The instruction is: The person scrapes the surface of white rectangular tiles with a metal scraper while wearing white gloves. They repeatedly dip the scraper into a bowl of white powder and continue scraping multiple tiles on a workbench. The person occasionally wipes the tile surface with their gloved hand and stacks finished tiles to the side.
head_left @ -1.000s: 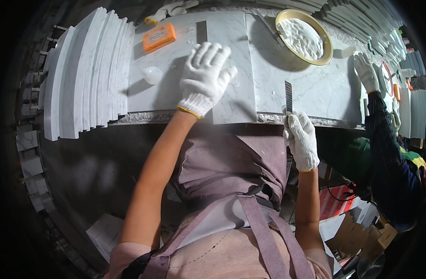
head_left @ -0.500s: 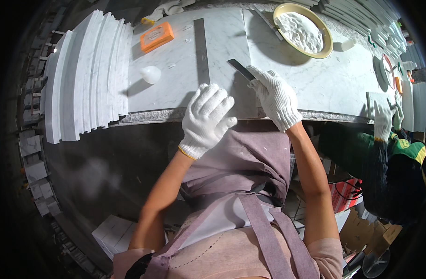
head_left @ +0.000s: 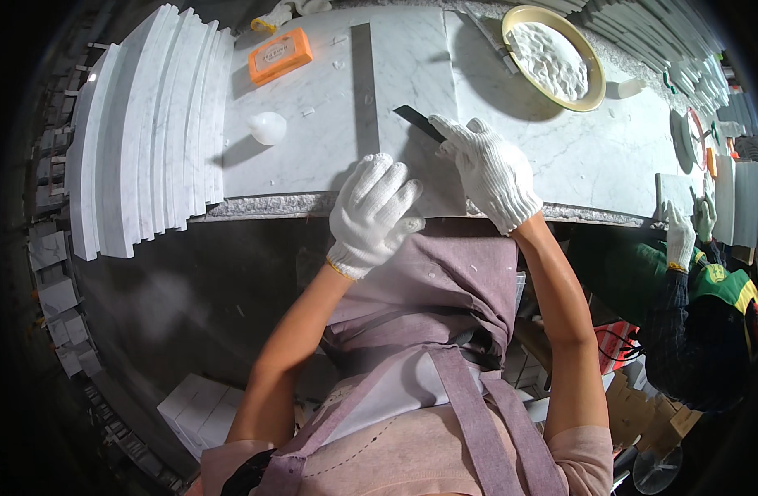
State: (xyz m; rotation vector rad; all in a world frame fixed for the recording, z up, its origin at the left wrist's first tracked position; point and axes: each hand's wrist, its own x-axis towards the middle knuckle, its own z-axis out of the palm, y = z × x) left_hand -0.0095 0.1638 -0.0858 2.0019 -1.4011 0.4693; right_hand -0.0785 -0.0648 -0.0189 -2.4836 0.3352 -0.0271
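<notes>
Both my hands wear white knit gloves. My right hand (head_left: 488, 169) grips a dark, flat blade-like strip (head_left: 417, 122), which sticks out toward the upper left over a pale grey-veined marble slab (head_left: 408, 70). My left hand (head_left: 374, 211) is at the slab's near left corner, its fingers loosely bent and apart, with nothing seen in it. Whether its fingertips touch the stone I cannot tell. A white rounded bulb-like piece (head_left: 267, 129) and an orange box (head_left: 279, 56) lie farther left on the marble worktop (head_left: 300, 169).
Upright marble slabs (head_left: 147, 140) stand packed at the left. A yellow-rimmed basin (head_left: 595, 83) of white paste sits at the back right. At the far right another person's gloved hands (head_left: 681, 236) are at a small slab. White boxes (head_left: 198, 409) stand on the floor.
The view has shifted slightly. My left hand's fingers are a little more bent, and my right hand still holds the dark strip, now at a slightly different angle.
</notes>
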